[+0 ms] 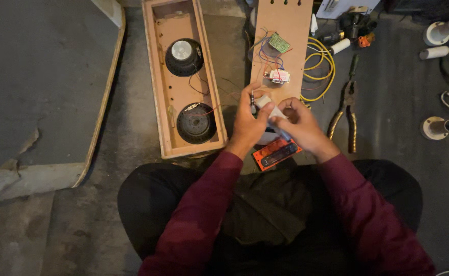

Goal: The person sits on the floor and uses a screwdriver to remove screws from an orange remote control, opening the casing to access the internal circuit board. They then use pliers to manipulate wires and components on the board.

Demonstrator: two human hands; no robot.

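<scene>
Concrete floor is lying under my knees; my left hand (248, 120) and right hand (297, 125) are both gripping a small white part (264, 102), probably light and fragile, best pinched at its edges.

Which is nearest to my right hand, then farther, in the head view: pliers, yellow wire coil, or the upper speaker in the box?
From the right hand:
1. Pliers, just to its right.
2. Yellow wire coil, above it.
3. Upper speaker, far left in the wooden box.
</scene>
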